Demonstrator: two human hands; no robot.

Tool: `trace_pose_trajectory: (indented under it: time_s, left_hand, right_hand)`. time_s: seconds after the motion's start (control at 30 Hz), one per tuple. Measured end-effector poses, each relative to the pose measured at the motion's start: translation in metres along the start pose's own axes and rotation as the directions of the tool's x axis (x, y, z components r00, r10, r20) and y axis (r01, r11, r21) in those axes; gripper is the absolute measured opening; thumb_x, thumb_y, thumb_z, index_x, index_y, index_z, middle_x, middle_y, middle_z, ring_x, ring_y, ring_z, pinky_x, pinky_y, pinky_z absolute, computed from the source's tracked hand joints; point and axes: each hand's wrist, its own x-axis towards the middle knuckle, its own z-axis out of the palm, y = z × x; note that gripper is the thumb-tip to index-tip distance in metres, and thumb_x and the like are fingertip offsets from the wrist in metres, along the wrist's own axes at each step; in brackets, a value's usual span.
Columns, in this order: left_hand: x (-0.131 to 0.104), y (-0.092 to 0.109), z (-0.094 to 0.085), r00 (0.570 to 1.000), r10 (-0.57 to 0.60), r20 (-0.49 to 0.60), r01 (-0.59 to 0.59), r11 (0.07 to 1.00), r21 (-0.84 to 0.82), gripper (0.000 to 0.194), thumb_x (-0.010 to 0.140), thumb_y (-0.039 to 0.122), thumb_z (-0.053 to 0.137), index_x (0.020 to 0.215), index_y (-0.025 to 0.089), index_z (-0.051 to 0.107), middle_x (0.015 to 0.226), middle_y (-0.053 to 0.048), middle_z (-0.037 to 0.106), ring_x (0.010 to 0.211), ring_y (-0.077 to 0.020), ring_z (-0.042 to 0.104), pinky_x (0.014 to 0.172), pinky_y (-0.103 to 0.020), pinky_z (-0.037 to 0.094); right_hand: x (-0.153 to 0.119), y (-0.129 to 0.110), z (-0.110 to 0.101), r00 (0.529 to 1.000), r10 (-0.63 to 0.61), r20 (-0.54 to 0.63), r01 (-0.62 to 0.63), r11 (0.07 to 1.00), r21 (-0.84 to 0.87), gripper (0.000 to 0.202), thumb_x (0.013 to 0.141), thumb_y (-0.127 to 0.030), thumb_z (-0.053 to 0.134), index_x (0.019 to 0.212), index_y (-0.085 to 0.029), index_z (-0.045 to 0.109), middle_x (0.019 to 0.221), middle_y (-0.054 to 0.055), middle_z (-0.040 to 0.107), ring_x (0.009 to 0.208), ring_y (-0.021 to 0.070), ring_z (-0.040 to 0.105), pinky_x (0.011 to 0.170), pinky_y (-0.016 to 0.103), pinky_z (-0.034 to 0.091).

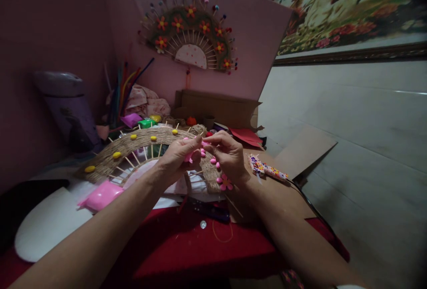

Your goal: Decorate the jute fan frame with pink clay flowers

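My left hand (178, 158) is closed around a bit of pink clay (188, 155), above the right part of a twine-woven fan (147, 135). Close beside it, the fingers of my right hand (227, 153) pinch a small pink piece (206, 142). Yellow ovals dot the fan's left and top band, and thin sticks radiate through it. On its right end are a pink flower with an orange centre (224, 182) and several loose-looking pink petals (214, 161). A pink clay packet (102, 195) lies at the fan's lower left.
A finished fan (190, 35) hangs on a pink board behind. Purple (131, 120) and green packets, coloured stems and cardboard (216, 109) stand behind the work. A flower-patterned object with a cord (267, 169) lies right. Dark-handled scissors (210, 210) rest on red cloth (187, 244).
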Motion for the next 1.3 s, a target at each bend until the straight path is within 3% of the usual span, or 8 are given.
trace_pose_trajectory:
  time_s: [0.1, 0.23, 0.4, 0.53, 0.7, 0.97, 1.17, 1.3]
  left_hand:
    - [-0.0019, 0.0039, 0.0017, 1.0, -0.019, -0.004, 0.019, 0.997, -0.073, 0.042, 0.063, 0.049, 0.077, 0.077, 0.012, 0.063, 0.05, 0.005, 0.041, 0.045, -0.0049, 0.041, 0.04, -0.016, 0.026]
    - [-0.0009, 0.0066, 0.0025, 0.998, 0.001, -0.07, -0.007, 0.996, -0.091, 0.031, 0.06, 0.032, 0.081, 0.067, 0.012, 0.059, 0.05, 0.004, 0.046, 0.042, -0.0031, 0.04, 0.036, -0.013, 0.025]
    - [0.0027, 0.0032, -0.0011, 0.993, 0.007, -0.119, -0.012, 0.999, -0.042, 0.025, 0.066, 0.028, 0.077, 0.078, 0.011, 0.064, 0.065, -0.004, 0.063, 0.041, -0.0046, 0.047, 0.034, -0.015, 0.026]
    - [0.002, 0.0006, -0.0018, 0.998, 0.029, -0.06, -0.029, 1.0, 0.01, 0.031, 0.067, 0.039, 0.077, 0.068, 0.011, 0.061, 0.046, 0.005, 0.047, 0.034, -0.001, 0.034, 0.034, -0.015, 0.02]
    - [0.0006, 0.0022, 0.0014, 1.0, 0.019, -0.016, -0.018, 0.999, 0.044, 0.042, 0.065, 0.044, 0.077, 0.052, 0.014, 0.051, 0.04, 0.008, 0.03, 0.036, -0.0011, 0.027, 0.037, -0.017, 0.016]
    - [0.0012, 0.0019, 0.0008, 1.0, 0.003, -0.019, -0.003, 0.999, 0.043, 0.039, 0.064, 0.047, 0.076, 0.059, 0.013, 0.059, 0.042, 0.006, 0.036, 0.037, -0.0024, 0.029, 0.038, -0.018, 0.014]
    - [0.0026, 0.0019, 0.0, 0.999, 0.026, -0.041, -0.024, 0.998, 0.055, 0.04, 0.062, 0.04, 0.08, 0.051, 0.013, 0.052, 0.039, 0.007, 0.035, 0.035, -0.0016, 0.029, 0.038, -0.018, 0.015]
    - [0.0036, 0.0008, -0.0005, 0.997, 0.037, -0.066, -0.031, 0.995, 0.094, 0.039, 0.065, 0.047, 0.076, 0.059, 0.012, 0.059, 0.04, 0.006, 0.04, 0.034, -0.0024, 0.03, 0.037, -0.018, 0.015]
  right_hand:
    - [-0.0015, 0.0026, -0.0003, 0.998, 0.059, -0.034, -0.059, 0.998, 0.017, 0.012, 0.078, -0.035, 0.069, 0.081, -0.024, 0.069, 0.081, 0.001, 0.059, 0.069, 0.0116, 0.055, 0.046, 0.021, 0.043]
    - [-0.0046, 0.0046, 0.0012, 0.981, 0.168, -0.092, -0.161, 0.984, 0.075, 0.019, 0.08, -0.041, 0.065, 0.086, -0.023, 0.065, 0.08, 0.002, 0.06, 0.066, 0.012, 0.055, 0.039, 0.019, 0.04]
    - [-0.0043, 0.0046, 0.0015, 0.994, 0.075, -0.076, -0.075, 0.997, 0.01, 0.015, 0.081, -0.038, 0.065, 0.086, -0.023, 0.068, 0.082, 0.003, 0.061, 0.073, 0.0137, 0.057, 0.048, 0.022, 0.046]
    - [-0.0042, 0.0036, 0.0029, 0.998, -0.014, -0.064, 0.013, 1.0, -0.021, 0.008, 0.077, -0.03, 0.07, 0.085, -0.027, 0.071, 0.081, 0.001, 0.057, 0.075, 0.0135, 0.055, 0.054, 0.024, 0.046]
    - [-0.0056, 0.003, 0.006, 0.997, 0.002, -0.072, 0.002, 0.999, 0.053, 0.012, 0.074, -0.025, 0.073, 0.084, -0.03, 0.073, 0.082, 0.0, 0.052, 0.071, 0.0114, 0.051, 0.052, 0.023, 0.044]
    - [-0.0045, 0.002, 0.005, 0.995, -0.049, -0.088, 0.054, 0.997, 0.058, 0.015, 0.073, -0.02, 0.073, 0.082, -0.031, 0.074, 0.08, -0.001, 0.053, 0.071, 0.0104, 0.05, 0.057, 0.024, 0.045]
    - [-0.0047, -0.0003, 0.0048, 0.996, -0.05, -0.076, 0.052, 0.998, 0.026, 0.019, 0.074, -0.019, 0.073, 0.089, -0.03, 0.073, 0.082, -0.001, 0.055, 0.069, 0.0096, 0.05, 0.055, 0.023, 0.043]
    - [-0.0038, 0.0019, 0.0045, 0.988, -0.099, -0.118, 0.101, 0.995, 0.014, 0.015, 0.074, -0.014, 0.072, 0.079, -0.027, 0.074, 0.078, -0.001, 0.057, 0.072, 0.0102, 0.053, 0.058, 0.024, 0.043]
